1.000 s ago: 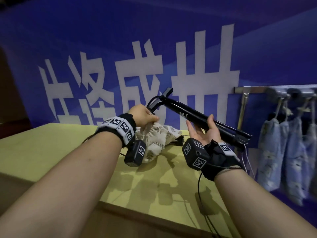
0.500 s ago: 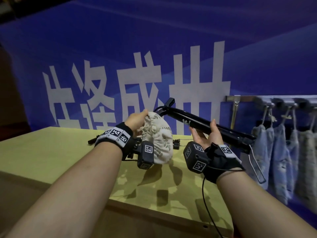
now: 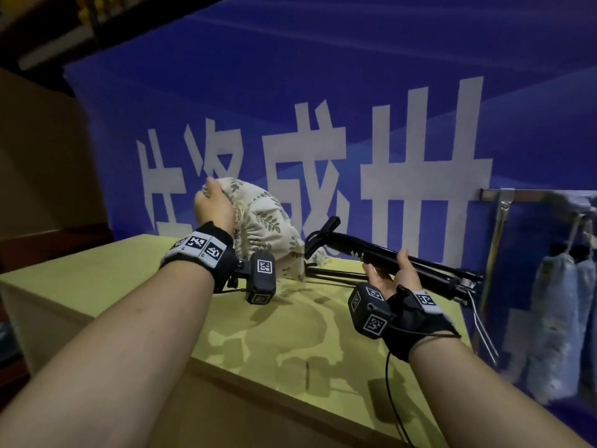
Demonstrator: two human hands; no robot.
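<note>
A cream cloth pouch [image 3: 265,227] printed with leaves hangs above the yellow table [image 3: 97,286]; my left hand [image 3: 214,205] grips its gathered top and holds it up. A black bicycle pump [image 3: 387,257] lies slanted over the table's right side, its clamp head pointing up-left near the pouch. My right hand [image 3: 392,274] holds the pump's barrel from below, thumb over the tube. A thin metal foot loop hangs from the pump's right end. Both wrists wear black bands with marker tags.
Another thin black rod [image 3: 336,274] lies on the table behind the pouch. A metal rail [image 3: 529,195] on the blue banner wall at the right carries several pale blue pouches [image 3: 555,318] on hooks. A black cable dangles from my right wrist.
My left hand has lifted the pouch higher and to the left, away from the pump's head. The pump has dropped lower toward the table in my right hand.
</note>
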